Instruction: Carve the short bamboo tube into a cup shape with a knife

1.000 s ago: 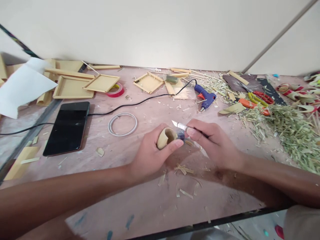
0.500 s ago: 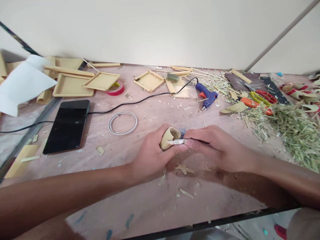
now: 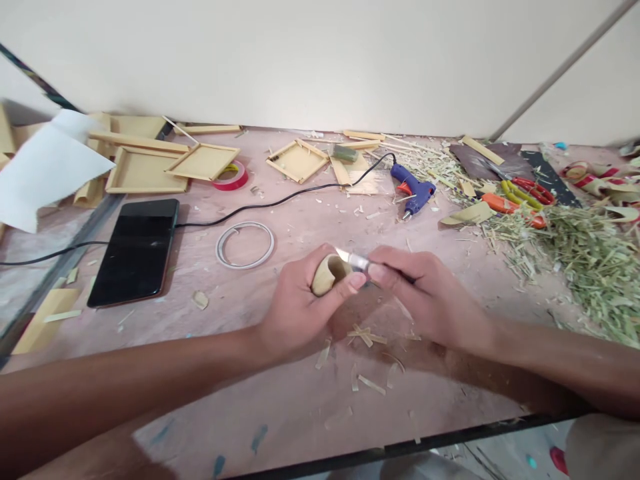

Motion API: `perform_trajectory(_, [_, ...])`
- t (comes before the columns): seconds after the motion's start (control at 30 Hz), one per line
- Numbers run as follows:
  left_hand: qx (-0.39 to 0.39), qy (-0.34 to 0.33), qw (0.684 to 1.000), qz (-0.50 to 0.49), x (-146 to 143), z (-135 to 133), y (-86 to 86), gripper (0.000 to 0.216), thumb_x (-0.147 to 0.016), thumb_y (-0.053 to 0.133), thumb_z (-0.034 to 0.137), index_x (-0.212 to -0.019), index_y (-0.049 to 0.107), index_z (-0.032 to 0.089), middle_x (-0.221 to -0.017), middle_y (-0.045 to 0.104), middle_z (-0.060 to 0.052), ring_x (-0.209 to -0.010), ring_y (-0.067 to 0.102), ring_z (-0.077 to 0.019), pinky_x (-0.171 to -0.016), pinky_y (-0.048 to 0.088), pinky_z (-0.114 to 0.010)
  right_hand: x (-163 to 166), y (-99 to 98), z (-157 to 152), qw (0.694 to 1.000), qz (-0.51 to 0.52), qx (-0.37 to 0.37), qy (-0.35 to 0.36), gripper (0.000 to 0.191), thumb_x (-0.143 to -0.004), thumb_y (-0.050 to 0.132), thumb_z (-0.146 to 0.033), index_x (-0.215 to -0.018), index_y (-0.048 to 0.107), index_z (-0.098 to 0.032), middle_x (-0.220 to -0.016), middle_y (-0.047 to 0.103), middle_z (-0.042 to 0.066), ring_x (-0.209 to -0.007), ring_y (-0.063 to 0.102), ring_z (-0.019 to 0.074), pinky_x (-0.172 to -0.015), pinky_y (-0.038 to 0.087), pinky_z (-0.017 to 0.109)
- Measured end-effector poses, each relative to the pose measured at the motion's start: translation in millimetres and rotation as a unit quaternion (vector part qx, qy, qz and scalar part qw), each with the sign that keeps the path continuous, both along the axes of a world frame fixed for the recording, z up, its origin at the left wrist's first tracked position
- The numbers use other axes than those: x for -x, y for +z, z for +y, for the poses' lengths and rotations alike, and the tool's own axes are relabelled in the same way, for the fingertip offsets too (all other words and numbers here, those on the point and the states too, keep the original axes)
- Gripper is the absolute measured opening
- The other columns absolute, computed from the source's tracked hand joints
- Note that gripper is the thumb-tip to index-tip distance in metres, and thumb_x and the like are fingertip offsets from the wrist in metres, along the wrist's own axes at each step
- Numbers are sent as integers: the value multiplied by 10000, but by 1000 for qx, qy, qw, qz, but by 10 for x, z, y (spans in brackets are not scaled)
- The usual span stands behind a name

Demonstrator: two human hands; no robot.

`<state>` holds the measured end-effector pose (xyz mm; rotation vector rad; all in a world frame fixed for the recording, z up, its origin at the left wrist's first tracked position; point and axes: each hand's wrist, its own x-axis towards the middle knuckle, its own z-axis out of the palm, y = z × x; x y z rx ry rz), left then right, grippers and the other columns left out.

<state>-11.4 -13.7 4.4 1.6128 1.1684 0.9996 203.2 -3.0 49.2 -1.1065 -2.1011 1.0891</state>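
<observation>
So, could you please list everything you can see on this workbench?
bamboo piece: one, tan, held in the left hand
knife: one, silver blade, held in the right hand
phone: one, black, table's left
tape ring: one, white, beside the phone
tape roll: one, red, far left
glue gun: one, blue, far centre
cable: one, black, across the table
trays: at least three, tan, far side
shavings: one pile, green, right
paper: one, white, left edge
table: one, pinkish
left hand: one
right hand: one

Small knife [image 3: 353, 260] against bamboo piece [image 3: 325, 275]
</observation>
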Motion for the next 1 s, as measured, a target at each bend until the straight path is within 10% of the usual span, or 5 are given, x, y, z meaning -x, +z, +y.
perform_trajectory(0.13, [4, 12, 999, -36, -9, 8, -14, 338, -969, 754, 458, -824, 581, 206, -737, 551, 25, -679, 491, -134, -612, 405, -280, -41, 41, 58, 996, 32, -58, -67, 298, -1146, 503, -330, -883, 579, -210, -757, 509, -30, -691, 440, 136, -651, 353, 294])
perform_trajectory(0.57, [151, -41, 957, -243, -4, 38, -63, 258, -980, 714, 265, -1143, 514, 265, -968, 616, 30, -611, 573, -93, -506, 414, -237, -93, 86, 163, 998, -41, -34, 26, 344, -1150, 494, -390, -861, 540, -208, -769, 538, -28, -702, 481, 140, -669, 356, 289])
perform_trajectory(1.0, [111, -59, 963, -239, 29, 53, -128, 453, -974, 793, 405, -1313, 522, 277, -904, 631, 23, -732, 616, -149, -686, 517, -299, -86, 72, 146, 973, -201, -26, 110, 330, -1169, 359, -362, -1032, 611, -197, -759, 596, 2, -645, 509, 170, -663, 242, 339])
